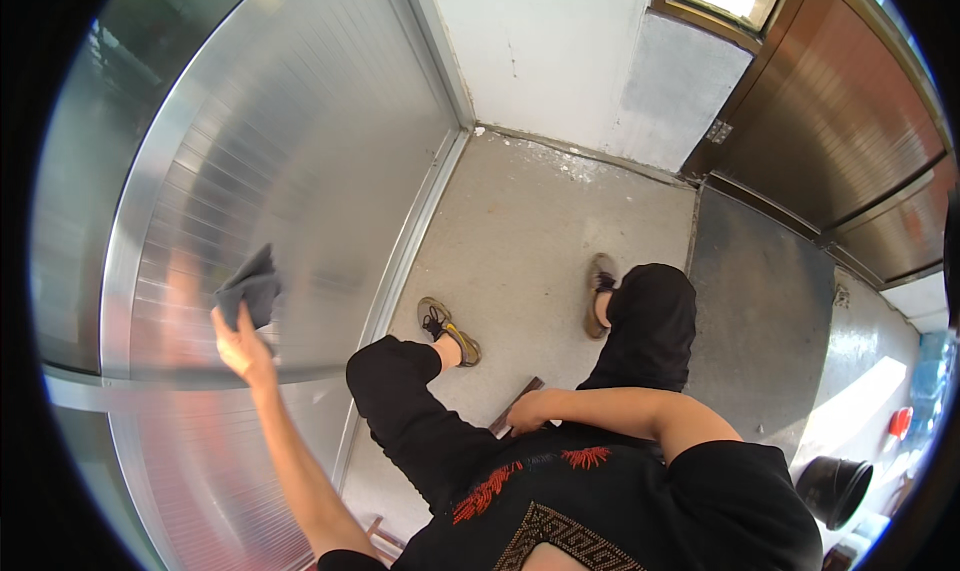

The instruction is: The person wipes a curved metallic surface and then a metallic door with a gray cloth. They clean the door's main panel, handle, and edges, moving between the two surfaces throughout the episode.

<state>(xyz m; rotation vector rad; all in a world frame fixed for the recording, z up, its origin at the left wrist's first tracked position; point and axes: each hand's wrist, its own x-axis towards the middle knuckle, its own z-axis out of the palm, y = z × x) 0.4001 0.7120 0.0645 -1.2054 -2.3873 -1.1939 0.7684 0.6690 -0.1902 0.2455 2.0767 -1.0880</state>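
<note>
My left hand (244, 352) reaches out to the left, its fingers and thumb around a dark grey cloth (253, 292). The cloth is held against, or very close to, a ribbed metal-framed panel (322, 211). Down between my bent knees, my right hand (529, 412) grips a dark brown bar (532, 385), possibly the edge of a stool; my clothes hide the rest of it. Faint reflections of a person show in the panel's glossy surface.
A metal track (409, 248) runs along the panel's foot. Ahead is a white wall (547, 45) with white debris (577, 164) at its base. To the right stand a brown metal door (832, 113), a dark floor mat (757, 301) and a black bucket (834, 490).
</note>
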